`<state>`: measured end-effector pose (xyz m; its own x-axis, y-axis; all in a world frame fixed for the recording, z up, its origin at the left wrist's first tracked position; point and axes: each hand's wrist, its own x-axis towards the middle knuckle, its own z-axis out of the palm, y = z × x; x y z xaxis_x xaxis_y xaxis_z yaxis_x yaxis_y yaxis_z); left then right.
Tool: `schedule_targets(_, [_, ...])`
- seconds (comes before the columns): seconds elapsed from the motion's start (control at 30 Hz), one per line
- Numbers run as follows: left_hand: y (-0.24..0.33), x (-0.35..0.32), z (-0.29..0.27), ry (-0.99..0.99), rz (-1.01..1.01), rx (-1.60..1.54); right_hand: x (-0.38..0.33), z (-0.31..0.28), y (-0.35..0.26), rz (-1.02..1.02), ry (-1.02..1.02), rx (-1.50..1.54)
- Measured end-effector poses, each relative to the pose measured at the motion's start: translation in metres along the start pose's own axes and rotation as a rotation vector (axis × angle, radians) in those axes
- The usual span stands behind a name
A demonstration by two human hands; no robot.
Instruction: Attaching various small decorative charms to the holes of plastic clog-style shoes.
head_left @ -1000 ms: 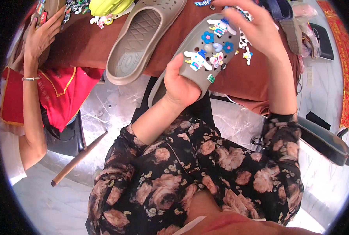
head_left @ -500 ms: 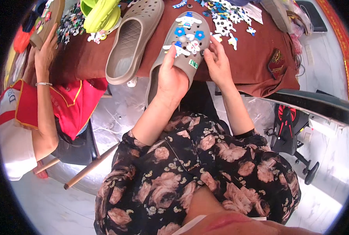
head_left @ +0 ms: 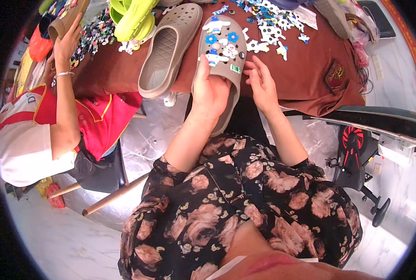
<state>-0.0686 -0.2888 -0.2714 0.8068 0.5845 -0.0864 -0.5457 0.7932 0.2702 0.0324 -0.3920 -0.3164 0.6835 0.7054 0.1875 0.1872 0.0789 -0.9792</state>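
The brown-covered table [head_left: 306,70] is the largest element; I trace its near edge past the heel of a plain taupe clog [head_left: 163,58], whose foot opening faces up, to the decorated clog [head_left: 222,35], projecting over that edge toward the person's lap. This clog's opening receives part of the left hand [head_left: 210,98]: the thumb clasps the upper from outside, while I cannot tell how the hidden fingers lie within. The right hand [head_left: 264,91] is poised just beside the clog's right side, fingers loosely spread; I cannot confirm contact. Rightward, I have a broad stretch of cloth for movement, reaching to a dark patch [head_left: 335,77]. Smallest are the loose charms [head_left: 268,35], heaped beyond the right hand, and a blue flower charm [head_left: 232,37] on the decorated upper.
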Motion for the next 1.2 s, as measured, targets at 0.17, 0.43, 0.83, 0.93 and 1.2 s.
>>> schedule_targets(0.17, [0.0,0.0,-0.002,0.038,-0.018,0.111,-0.018,-0.01,0.0,-0.08,-0.009,-0.134])
schedule_targets(0.43, [-0.013,-0.008,0.011,-0.03,-0.043,-0.006,-0.033,0.004,-0.008,-0.09,-0.064,-0.435])
schedule_targets(0.83, [0.027,-0.07,-0.006,-0.518,-0.465,0.759,-0.018,-0.063,-0.012,-0.064,0.292,-0.277])
schedule_targets(0.93, [0.052,-0.07,-0.019,-0.314,-0.089,1.112,-0.014,-0.104,-0.007,-0.082,0.541,-0.433])
schedule_targets(1.2, [0.102,-0.035,-0.009,-0.026,0.417,1.507,-0.005,-0.174,0.001,0.139,0.695,-0.924])
